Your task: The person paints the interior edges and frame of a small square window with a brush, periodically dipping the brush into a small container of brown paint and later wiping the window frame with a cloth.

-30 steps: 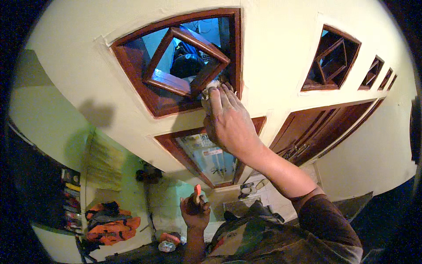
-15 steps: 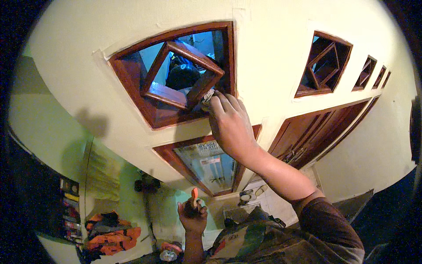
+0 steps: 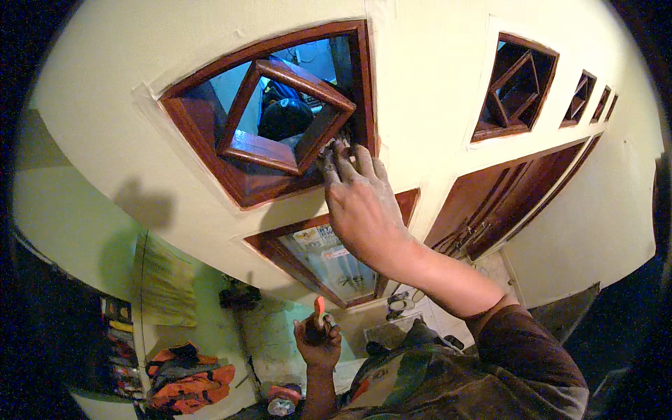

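Note:
My right hand (image 3: 360,203) is raised to a dark red wooden vent frame (image 3: 210,150) set high in a cream wall (image 3: 427,77). Its fingertips press at the frame's lower right corner, beside the inner diamond-shaped wooden piece (image 3: 283,119). Whether the fingers pinch anything is hidden. My left hand (image 3: 316,343) is low, near my chest, closed around a small tool with an orange tip (image 3: 319,306).
A glazed window (image 3: 329,259) with a red frame sits below the vent. More wooden vents (image 3: 514,87) and a dark door frame (image 3: 504,203) run to the right. Orange cloth (image 3: 185,381), shoes and clutter lie on the floor far below.
The view has tilted slightly; my right hand has slid up along the vent's lower right corner. My left hand keeps the orange-tipped tool in the same low spot.

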A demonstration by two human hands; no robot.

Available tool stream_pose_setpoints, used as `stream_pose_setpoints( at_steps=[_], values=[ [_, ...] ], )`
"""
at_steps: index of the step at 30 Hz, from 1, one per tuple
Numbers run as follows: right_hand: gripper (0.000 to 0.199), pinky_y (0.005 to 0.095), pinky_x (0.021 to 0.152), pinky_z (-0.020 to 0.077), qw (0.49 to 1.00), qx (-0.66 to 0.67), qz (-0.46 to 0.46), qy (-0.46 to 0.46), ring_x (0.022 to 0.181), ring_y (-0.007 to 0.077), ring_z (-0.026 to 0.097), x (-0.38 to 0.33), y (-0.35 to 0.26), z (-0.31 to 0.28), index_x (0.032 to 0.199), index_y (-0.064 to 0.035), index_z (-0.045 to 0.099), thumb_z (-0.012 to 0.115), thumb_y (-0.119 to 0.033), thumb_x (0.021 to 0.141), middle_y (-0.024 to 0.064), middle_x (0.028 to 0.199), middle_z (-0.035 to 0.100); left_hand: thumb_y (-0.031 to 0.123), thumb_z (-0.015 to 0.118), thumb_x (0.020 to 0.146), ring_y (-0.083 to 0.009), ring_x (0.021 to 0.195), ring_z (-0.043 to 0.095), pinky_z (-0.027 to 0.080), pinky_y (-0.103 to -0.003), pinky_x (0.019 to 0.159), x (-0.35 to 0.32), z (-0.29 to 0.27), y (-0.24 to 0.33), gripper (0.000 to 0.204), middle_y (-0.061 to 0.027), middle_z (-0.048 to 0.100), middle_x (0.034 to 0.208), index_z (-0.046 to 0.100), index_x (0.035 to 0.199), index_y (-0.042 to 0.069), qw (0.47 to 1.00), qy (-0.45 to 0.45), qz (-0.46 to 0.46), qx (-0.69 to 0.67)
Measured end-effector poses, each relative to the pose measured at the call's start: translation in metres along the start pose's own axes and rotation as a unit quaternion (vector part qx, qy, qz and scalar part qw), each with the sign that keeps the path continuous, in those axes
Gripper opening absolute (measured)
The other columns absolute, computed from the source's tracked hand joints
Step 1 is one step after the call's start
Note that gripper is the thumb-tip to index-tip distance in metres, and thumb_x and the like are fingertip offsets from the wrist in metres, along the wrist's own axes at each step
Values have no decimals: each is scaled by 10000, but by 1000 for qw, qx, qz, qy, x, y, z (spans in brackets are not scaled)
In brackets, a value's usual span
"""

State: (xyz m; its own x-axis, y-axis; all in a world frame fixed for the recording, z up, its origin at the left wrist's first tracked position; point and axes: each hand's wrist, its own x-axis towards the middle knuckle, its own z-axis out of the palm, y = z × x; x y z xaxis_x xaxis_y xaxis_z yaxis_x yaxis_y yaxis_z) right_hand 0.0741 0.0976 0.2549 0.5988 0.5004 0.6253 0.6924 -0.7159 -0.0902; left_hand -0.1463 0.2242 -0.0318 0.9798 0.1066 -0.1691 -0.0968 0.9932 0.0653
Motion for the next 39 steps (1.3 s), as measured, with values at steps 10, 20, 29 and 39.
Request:
stream_pose_setpoints(
  at_steps=[10, 20, 29, 39],
  values=[
    [482, 439, 1068, 421, 993, -87, -81, -11, 1258, 375, 557, 23, 24, 26, 1287, 103, 593, 542, -128, 867, 272, 1342, 598, 592, 462, 1026, -331, 841, 600, 505, -387, 653, 2, -12, 10, 502, -174, 687, 1182, 694, 1163, 168, 999, -37, 12, -8],
    [453, 424, 1094, 431, 945, -204, -167, -196, 1322, 318, 545, 57, 40, 30, 1263, -14, 670, 628, -246, 876, 162, 1355, 635, 561, 520, 1000, -251, 747, 527, 468, -345, 620, 2, -20, 8, 550, -143, 659, 1080, 630, 1272, 95, 1000, 6, 3, -18],
    [477, 418, 1041, 486, 930, -193, -70, -304, 1292, 267, 611, 86, 21, 17, 1286, -117, 721, 773, -342, 869, 93, 1407, 649, 544, 519, 1005, -244, 758, 548, 491, -363, 635, 4, -29, 0, 522, -150, 662, 1121, 639, 1226, 87, 999, -12, -15, -36],
    [1079, 400, 1177, 384, 918, -212, -85, -323, 1444, 292, 464, 91, 31, 41, 1496, -116, 539, 901, -627, 618, 98, 1555, 510, 556, 496, 1027, -263, 760, 607, 510, -376, 623, 2, -33, -9, 483, -163, 681, 1117, 652, 1195, 131, 999, -41, -12, -12]
  ],
)
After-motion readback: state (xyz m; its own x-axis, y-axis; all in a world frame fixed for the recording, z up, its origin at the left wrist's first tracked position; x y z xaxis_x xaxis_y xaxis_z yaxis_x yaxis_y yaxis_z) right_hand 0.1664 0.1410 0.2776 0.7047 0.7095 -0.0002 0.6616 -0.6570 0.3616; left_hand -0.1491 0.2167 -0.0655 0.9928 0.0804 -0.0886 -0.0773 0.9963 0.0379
